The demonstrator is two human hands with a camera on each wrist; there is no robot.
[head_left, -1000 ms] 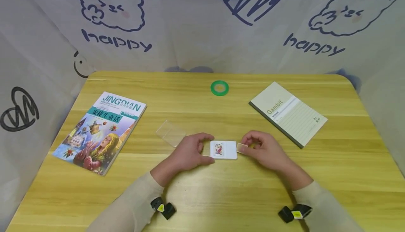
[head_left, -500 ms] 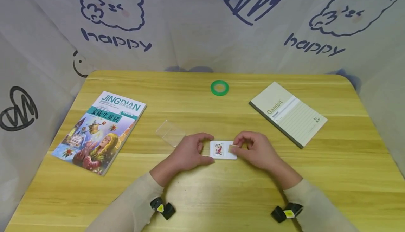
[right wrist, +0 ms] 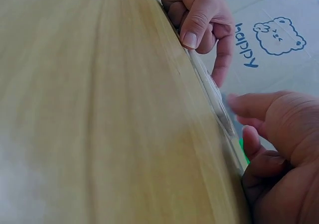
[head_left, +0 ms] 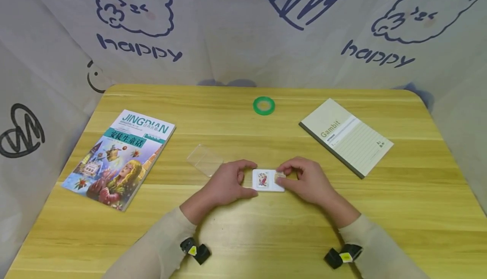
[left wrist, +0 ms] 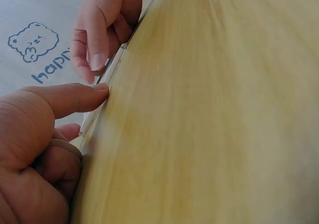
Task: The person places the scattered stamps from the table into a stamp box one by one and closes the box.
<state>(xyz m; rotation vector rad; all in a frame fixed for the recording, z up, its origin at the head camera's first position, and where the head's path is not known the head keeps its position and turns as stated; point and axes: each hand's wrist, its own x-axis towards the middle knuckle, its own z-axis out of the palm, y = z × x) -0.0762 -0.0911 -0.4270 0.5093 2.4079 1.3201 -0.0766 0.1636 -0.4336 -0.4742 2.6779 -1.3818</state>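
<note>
Left hand (head_left: 229,182) grips white case (head_left: 271,182) on table (head_left: 262,236); right hand (head_left: 307,181) pinches small piece (head_left: 279,176) over its right end. Clear plate (head_left: 204,160) beside left hand, green tape (head_left: 256,106) beyond; magazine (head_left: 119,160) left, notebook (head_left: 346,138) right.

White case (head_left: 272,182), green tape ring (head_left: 264,112), yellow wood-grain table (head_left: 243,232)

Two hands (head_left: 230,184) (head_left: 310,181), two cameras (head_left: 203,254) (head_left: 333,258). One case (head_left: 271,180), one piece (head_left: 279,176), one lid (head_left: 205,160). One book (head_left: 119,160), one notebook (head_left: 346,137), one tape (head_left: 256,105).
</note>
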